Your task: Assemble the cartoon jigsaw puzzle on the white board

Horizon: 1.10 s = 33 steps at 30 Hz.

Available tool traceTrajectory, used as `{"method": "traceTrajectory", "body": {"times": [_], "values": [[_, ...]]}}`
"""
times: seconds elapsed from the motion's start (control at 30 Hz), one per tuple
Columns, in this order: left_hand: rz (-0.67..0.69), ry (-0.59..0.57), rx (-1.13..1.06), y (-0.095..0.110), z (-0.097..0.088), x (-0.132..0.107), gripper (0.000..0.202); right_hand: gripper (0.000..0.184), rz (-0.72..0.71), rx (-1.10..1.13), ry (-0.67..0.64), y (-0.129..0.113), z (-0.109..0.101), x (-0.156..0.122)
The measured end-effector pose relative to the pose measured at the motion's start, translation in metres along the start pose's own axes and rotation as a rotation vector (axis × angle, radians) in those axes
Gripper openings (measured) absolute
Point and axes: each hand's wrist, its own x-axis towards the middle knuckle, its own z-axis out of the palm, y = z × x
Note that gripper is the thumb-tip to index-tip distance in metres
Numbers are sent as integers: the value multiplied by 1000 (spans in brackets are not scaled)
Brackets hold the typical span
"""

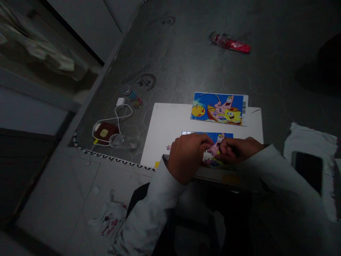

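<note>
My left hand (pixel 186 154) is bent over a blue cartoon picture (pixel 226 136), its fingers closed toward their tips. Facing it, my right hand (pixel 238 149) has its fingers curled and pinched close to the left fingertips. Whatever the fingers grip is too small and dark to make out. Part of the picture, with a pink starfish figure, shows between and below the hands; the rest is covered. Just beyond lies a card with cartoon figures in a boat (pixel 220 109). Both pictures rest on a white board (pixel 165 124).
Left of the board are a clear bottle (pixel 124 141), a brown box (pixel 106 132), a white charger with cable (pixel 120 102) and a colourful cylinder (pixel 134 97). A red package (pixel 231 43) lies far back. At right, a dark phone-like object (pixel 308 172) rests on white material (pixel 301 137).
</note>
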Motion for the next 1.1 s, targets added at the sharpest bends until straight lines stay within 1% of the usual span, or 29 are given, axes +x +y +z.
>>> {"method": "traceTrajectory", "body": {"times": [0.13, 0.33, 0.47, 0.6, 0.7, 0.83, 0.93, 1.0, 1.1], "values": [[53, 8, 87, 1, 1, -3, 21, 29, 11, 20, -13, -3, -1, -1], [112, 55, 238, 2, 9, -10, 23, 27, 11, -4, -10, -5, -3, -1], [102, 72, 267, 3, 13, -13, 21, 25, 7, 37, -33, -4, -4, -1], [52, 154, 246, 6, 16, -14, 25, 25, -8, -1, -7, -1, -1, 0], [14, 168, 219, 8, 12, -13, 24, 25, -18, -19, 8, 0, 1, 0], [-25, 141, 223, 6, -5, -12, 22, 26, -3, 18, -21, 2, 0, 1], [22, 86, 264, 1, -15, -12, 24, 28, 4, 57, -51, 2, -2, 2], [73, 28, 286, -1, -15, -11, 28, 28, 3, 65, -52, 2, -3, 2], [142, -38, 301, -1, -9, -9, 29, 26, -7, 51, -33, 2, -2, 1]]}}
